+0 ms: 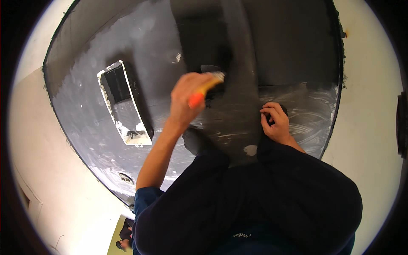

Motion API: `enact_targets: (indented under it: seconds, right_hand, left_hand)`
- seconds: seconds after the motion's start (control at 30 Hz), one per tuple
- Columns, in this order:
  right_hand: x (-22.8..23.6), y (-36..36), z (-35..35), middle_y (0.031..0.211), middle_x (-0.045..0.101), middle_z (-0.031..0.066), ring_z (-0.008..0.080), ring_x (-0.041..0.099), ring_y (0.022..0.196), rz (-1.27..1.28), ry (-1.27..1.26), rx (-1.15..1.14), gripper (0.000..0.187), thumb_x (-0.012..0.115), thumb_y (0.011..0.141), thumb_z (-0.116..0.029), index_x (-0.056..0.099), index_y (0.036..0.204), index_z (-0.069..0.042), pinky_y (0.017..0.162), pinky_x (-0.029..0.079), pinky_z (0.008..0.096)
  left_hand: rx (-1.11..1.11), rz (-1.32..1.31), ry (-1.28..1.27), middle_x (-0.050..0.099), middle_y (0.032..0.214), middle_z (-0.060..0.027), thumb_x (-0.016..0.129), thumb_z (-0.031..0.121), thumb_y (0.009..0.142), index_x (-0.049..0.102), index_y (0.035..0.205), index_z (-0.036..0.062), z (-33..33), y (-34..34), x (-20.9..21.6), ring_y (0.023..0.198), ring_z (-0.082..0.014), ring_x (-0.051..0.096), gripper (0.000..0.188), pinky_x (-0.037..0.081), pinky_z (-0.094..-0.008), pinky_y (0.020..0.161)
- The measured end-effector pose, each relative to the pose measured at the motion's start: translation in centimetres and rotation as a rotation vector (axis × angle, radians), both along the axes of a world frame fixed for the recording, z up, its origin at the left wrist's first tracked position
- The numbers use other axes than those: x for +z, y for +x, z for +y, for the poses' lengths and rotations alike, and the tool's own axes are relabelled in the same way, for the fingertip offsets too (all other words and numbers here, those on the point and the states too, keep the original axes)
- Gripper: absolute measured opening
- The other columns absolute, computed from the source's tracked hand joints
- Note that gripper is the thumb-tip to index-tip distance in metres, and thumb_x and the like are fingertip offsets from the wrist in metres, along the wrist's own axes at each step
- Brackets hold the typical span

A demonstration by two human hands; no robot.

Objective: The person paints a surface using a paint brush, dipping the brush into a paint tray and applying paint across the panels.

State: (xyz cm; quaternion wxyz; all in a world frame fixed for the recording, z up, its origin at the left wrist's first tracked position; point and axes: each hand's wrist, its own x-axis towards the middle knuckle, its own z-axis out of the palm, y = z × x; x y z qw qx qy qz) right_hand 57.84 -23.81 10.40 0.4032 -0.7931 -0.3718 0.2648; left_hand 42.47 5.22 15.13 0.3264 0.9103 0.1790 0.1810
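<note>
My left hand [185, 98] is closed around a paintbrush [207, 88] with a yellow handle and an orange-red end. The brush bristles touch or hover just over a dark, wet-looking patch of the floor [204, 38]; motion blur hides which. Over by my right foot, my right hand [276, 123] hangs with loosely curled fingers, a gap between thumb and forefinger, and nothing visible in it. To the left of my left hand lies a long paint tray [146, 139], its rim pale and smeared, with dark paint inside.
Black and grey coating covers the floor, streaked white near my right hand. Pale walls [369, 127] rise on both sides. A round drain cover [126, 178] sits at the lower left. Another person [126, 233] shows beyond the wall at the bottom left. My shoe [193, 141] stands beside my left forearm.
</note>
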Motion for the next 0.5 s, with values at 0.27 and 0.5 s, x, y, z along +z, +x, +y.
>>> enact_targets:
  seconds: [0.27, 0.5]
  right_hand:
    - [0.3, 0.0, -0.3, 0.109, 0.067, 0.0066, 0.0151, 0.067, 0.075, 0.0, 0.021, 0.001, 0.02, 0.073, 0.08, 0.006, 0.07, 0.098, -0.003, 0.058, 0.049, 0.0268]
    - [0.2, 0.0, -0.2, 0.109, 0.067, 0.0063, 0.0147, 0.065, 0.072, -0.002, 0.049, 0.001, 0.021, 0.073, 0.08, 0.006, 0.07, 0.098, -0.004, 0.057, 0.049, 0.0271]
  left_hand:
    - [-0.09, 0.175, -0.144, 0.076, 0.111, -0.0067, 0.075, -0.003, 0.076, 0.076, 0.111, 0.0065, -5.0, -3.2, -0.9, 0.101, -0.0296, 0.068, 0.037, 0.057, -0.0391, 0.091]
    - [0.007, -0.059, -0.037, 0.077, 0.104, -0.0055, 0.071, -0.006, 0.079, 0.078, 0.107, 0.009, 0.4, 2.6, 1.2, 0.091, -0.0295, 0.07, 0.032, 0.059, -0.0405, 0.084]
